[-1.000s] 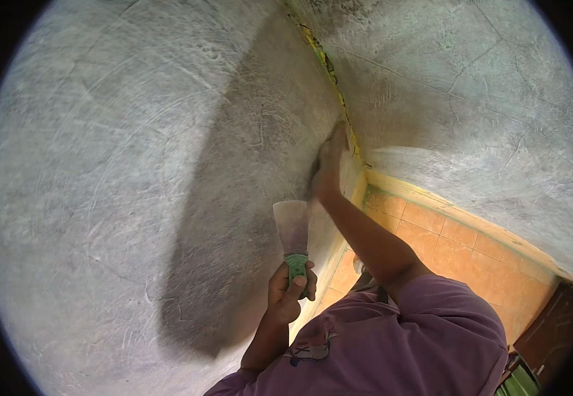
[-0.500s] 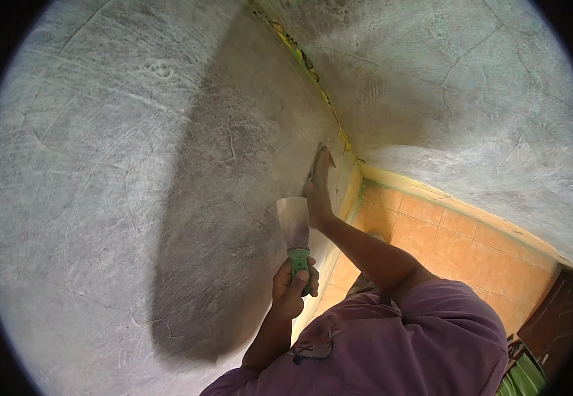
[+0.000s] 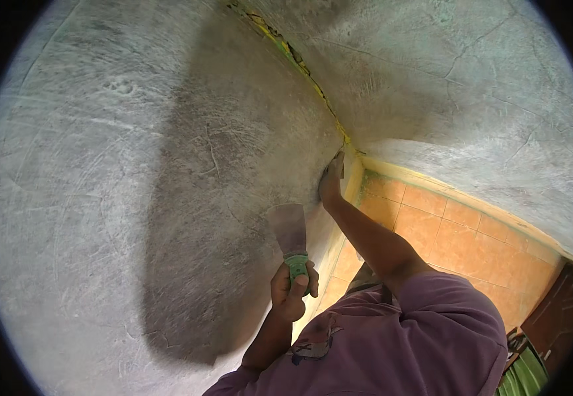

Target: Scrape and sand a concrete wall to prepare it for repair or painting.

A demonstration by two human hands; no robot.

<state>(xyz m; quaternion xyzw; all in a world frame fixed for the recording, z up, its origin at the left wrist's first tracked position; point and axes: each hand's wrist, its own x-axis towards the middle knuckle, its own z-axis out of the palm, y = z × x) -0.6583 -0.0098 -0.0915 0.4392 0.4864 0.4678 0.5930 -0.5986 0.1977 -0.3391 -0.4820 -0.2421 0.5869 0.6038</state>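
Note:
My left hand (image 3: 289, 305) is wrapped round the green handle of a putty knife (image 3: 289, 230), its wide metal blade pointing up in front of the grey wall (image 3: 88, 218). Further off, my right arm stretches toward the corner, and my right hand (image 3: 330, 185) presses low against the same wall, just above the yellow skirting. A thin dark edge shows by its fingers; what that is, I cannot make out. Near my right fingertips ends a cracked yellow strip (image 3: 299, 65) that runs up the corner between the two walls.
A second grey wall (image 3: 498, 86) with fine cracks meets the first at the corner. Yellow skirting (image 3: 425, 183) edges the orange tiled floor (image 3: 425, 231). At the lower right are a dark brown panel (image 3: 557, 310) and a green ribbed object (image 3: 525, 376).
My right hand has moved down the wall and a little to the right, closer to the skirting. The putty knife has dipped slightly in my left hand.

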